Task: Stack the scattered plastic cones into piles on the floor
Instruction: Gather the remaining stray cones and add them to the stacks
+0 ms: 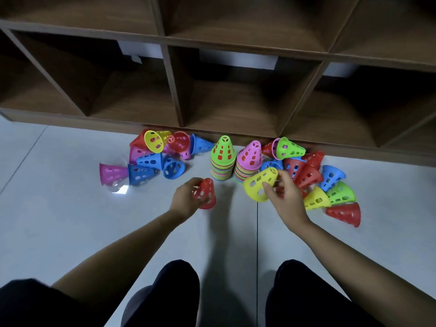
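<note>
Two upright piles of nested cones stand side by side on the floor: one topped by a green cone (223, 148), the other by a pink cone (251, 154). My left hand (186, 199) grips a red cone (207, 193) just in front of the green-topped pile. My right hand (284, 197) holds a yellow cone (259, 186), tilted with its tip toward the pink-topped pile. Loose cones lie on their sides in a left heap (153, 159) and a right heap (316, 178).
A dark wooden shelf unit (179, 90) with open cubbies runs along the back, its base right behind the cones. The floor is pale tile (70, 220). My knees in dark trousers (169, 291) fill the bottom of the view.
</note>
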